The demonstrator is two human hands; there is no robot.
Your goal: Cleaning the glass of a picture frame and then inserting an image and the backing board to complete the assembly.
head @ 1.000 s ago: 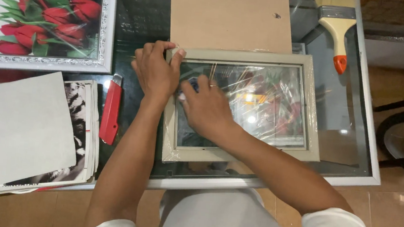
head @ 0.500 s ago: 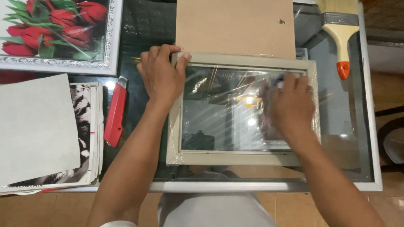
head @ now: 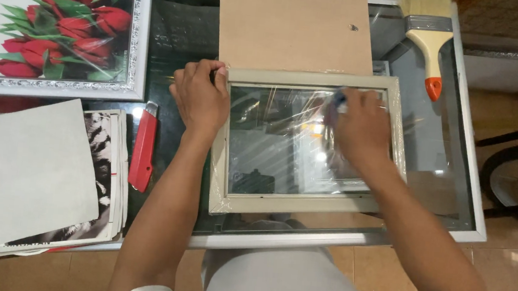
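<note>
Keep your left hand [head: 199,95] pressed flat on the top-left corner of the pale wooden picture frame [head: 309,145] on the glass table [head: 456,181], while your right hand [head: 360,126], blurred, perhaps gripping something blue, wipes its glass evenly.

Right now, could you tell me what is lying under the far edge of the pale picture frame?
A brown backing board pokes out from beneath the picture frame, on the glass table. How far it runs underneath is hidden.

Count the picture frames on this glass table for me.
2. A pale frame lies at the middle under both hands, left hand on its top-left corner, right hand on its glass. A silver frame holding a tulip picture lies top left.
</note>
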